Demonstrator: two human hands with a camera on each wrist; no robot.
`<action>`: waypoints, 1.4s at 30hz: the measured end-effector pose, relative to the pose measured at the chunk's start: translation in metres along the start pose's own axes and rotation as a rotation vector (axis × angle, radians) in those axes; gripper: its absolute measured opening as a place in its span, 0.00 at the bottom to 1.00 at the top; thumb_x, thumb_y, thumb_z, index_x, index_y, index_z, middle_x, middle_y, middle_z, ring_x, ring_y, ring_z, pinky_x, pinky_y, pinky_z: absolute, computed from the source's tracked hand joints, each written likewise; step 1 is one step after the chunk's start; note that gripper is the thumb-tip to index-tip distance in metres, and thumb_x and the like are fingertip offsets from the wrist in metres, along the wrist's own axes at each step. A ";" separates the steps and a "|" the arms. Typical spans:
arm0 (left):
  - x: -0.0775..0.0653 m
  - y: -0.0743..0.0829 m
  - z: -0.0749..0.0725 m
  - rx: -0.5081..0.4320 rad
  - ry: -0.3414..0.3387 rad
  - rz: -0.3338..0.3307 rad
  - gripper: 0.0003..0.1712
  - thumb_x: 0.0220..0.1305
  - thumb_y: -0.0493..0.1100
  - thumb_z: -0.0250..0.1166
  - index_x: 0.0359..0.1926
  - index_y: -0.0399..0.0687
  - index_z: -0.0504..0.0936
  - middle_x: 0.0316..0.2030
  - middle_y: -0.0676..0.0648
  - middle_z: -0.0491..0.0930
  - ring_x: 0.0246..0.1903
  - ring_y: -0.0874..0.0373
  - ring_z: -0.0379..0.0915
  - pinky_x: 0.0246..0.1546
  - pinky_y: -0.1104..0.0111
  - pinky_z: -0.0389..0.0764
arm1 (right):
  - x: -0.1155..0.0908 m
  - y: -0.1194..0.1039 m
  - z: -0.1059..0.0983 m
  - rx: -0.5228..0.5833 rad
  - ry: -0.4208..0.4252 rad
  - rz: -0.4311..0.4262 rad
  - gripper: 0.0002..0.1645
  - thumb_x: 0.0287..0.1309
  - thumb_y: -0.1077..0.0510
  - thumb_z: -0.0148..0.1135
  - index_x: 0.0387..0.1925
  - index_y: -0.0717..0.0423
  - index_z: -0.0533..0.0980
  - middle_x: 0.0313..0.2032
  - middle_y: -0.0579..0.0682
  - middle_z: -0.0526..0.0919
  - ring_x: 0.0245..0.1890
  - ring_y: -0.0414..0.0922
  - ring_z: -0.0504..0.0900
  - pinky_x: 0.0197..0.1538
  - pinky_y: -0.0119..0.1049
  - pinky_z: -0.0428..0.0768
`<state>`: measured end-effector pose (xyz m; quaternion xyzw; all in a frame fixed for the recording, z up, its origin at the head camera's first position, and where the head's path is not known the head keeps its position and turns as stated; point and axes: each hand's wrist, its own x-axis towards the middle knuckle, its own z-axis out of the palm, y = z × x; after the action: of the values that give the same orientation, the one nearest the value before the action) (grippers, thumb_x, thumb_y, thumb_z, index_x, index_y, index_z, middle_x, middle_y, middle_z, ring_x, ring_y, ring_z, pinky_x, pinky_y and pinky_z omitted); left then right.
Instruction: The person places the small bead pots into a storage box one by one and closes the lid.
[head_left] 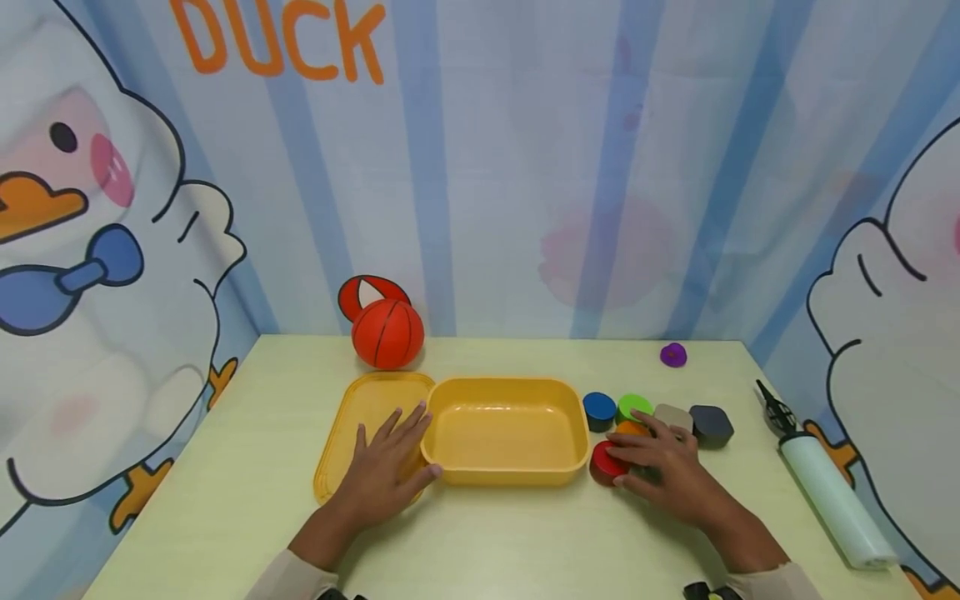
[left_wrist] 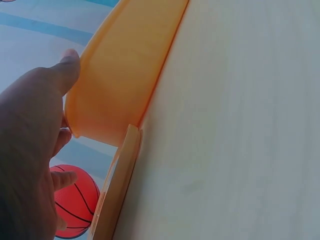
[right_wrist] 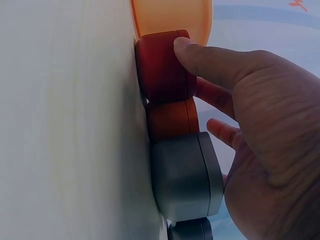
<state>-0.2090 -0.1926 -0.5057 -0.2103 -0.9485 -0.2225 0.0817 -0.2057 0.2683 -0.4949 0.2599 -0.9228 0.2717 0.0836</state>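
Between the thumb and forefinger of my right hand stands a red pot, upright on the table; I have those fingers pinched on it, thumb at the near edge of the lid. Just past the red pot, beneath the other right fingers, I see part of an orange pot, and in the right wrist view a larger grey pot close by the palm. Beyond the right fingertips are a green pot, partly covered, and a blue pot to its left; farther right, past the knuckles, sit a beige pot and a dark pot.

Left of the right fingers, just beside the red pot, is a yellow tub. My left hand is at its left end, fingers spread apart and thumb against the tub's near corner. Under those left fingers lies a flat yellow tray, with a red ball beyond it.

Well past the right fingers, toward the back edge, I have a small purple piece; off to their right lies a pale pump with a black nozzle.
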 end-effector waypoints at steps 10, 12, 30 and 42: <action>0.002 0.003 -0.002 0.015 -0.016 -0.025 0.43 0.80 0.67 0.59 0.86 0.53 0.64 0.86 0.54 0.59 0.86 0.35 0.53 0.74 0.15 0.41 | 0.002 0.000 -0.001 0.007 -0.022 0.011 0.24 0.63 0.56 0.79 0.61 0.50 0.89 0.67 0.52 0.87 0.80 0.68 0.62 0.69 0.78 0.54; 0.002 0.003 -0.002 0.012 -0.018 -0.030 0.43 0.80 0.67 0.59 0.86 0.54 0.63 0.86 0.54 0.58 0.86 0.35 0.53 0.74 0.14 0.41 | 0.003 -0.001 -0.001 0.007 -0.023 0.010 0.24 0.62 0.56 0.80 0.61 0.49 0.89 0.67 0.51 0.87 0.80 0.67 0.62 0.69 0.78 0.54; 0.001 0.002 -0.003 -0.013 -0.034 -0.053 0.43 0.81 0.67 0.58 0.87 0.56 0.62 0.87 0.55 0.56 0.87 0.35 0.49 0.73 0.14 0.41 | 0.002 -0.001 0.003 0.008 0.088 -0.072 0.26 0.54 0.59 0.85 0.56 0.50 0.91 0.61 0.52 0.90 0.73 0.62 0.68 0.65 0.78 0.57; 0.002 0.001 0.000 -0.028 -0.032 -0.045 0.43 0.81 0.67 0.58 0.86 0.55 0.62 0.87 0.55 0.57 0.87 0.34 0.49 0.73 0.14 0.40 | 0.000 0.008 0.010 0.095 0.275 -0.136 0.25 0.45 0.63 0.89 0.49 0.48 0.93 0.54 0.51 0.91 0.65 0.52 0.74 0.62 0.76 0.62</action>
<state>-0.2103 -0.1907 -0.5050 -0.1934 -0.9509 -0.2344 0.0587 -0.2096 0.2686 -0.5072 0.2858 -0.8691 0.3416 0.2151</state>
